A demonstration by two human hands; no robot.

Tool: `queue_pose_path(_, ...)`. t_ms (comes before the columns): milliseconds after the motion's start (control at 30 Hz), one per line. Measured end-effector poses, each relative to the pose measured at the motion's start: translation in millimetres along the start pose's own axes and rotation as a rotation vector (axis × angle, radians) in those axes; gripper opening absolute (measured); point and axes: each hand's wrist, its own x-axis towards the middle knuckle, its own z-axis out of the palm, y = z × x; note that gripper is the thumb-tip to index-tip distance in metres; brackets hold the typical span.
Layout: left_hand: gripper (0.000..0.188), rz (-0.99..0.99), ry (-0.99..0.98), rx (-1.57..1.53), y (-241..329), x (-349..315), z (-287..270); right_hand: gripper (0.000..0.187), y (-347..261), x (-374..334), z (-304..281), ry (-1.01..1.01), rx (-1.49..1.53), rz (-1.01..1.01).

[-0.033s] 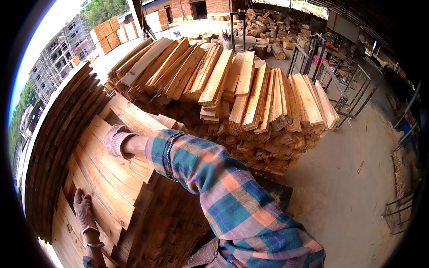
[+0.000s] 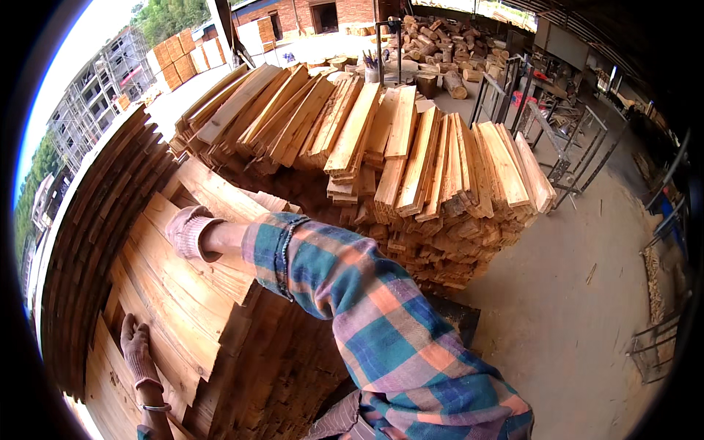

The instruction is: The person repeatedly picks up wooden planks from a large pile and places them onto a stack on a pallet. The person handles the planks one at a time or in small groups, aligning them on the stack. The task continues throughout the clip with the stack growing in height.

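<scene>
Both my hands wear pinkish-brown knit gloves and rest on pale wooden boards [image 2: 172,282] laid side by side on top of a stack to my left. My left hand [image 2: 137,350] lies with fingers stretched along a board's edge, beside a dark gap between boards. My right hand [image 2: 192,232] reaches across in a plaid sleeve [image 2: 389,308] and touches the farther part of the boards. Its fingers are curled away from view, so their grip is hidden. Along the left side rises a stack of darker boards [image 2: 95,257], its ends stepped.
A long pile of short planks [image 2: 356,132] crosses ahead, with ragged layers below. Farther off lie cut logs [image 2: 455,84]. Metal frame racks [image 2: 572,150] stand at right on the concrete floor [image 2: 565,308]. Stacked lumber [image 2: 174,60] stands outside at back left.
My right hand has shifted very slightly left over the boards. My left hand stays almost where it was, and the boards show no clear movement.
</scene>
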Motion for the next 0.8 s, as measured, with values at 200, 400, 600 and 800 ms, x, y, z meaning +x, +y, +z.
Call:
queue_pose_path(200, 0.051, 0.003, 0.071, 0.024, 3, -23, -1, 0.071, 204, -129, -45, 0.259, 0.620, 0.574)
queue_pose_path(400, 0.049, 0.017, 0.065, -0.137, -6, -14, -4, 0.093, 372, -175, 207, 0.231, 0.968, 1.276)
queue_pose_path(600, 0.050, 0.020, 0.092, 0.026, -4, -28, -20, 0.036, 324, -171, 224, 0.681, 1.316, 1.146)
queue_pose_path(800, 0.049, -0.002, 0.083, -0.097, -3, -13, -6, 0.060, 288, -271, 86, 0.927, 2.188, 0.714)
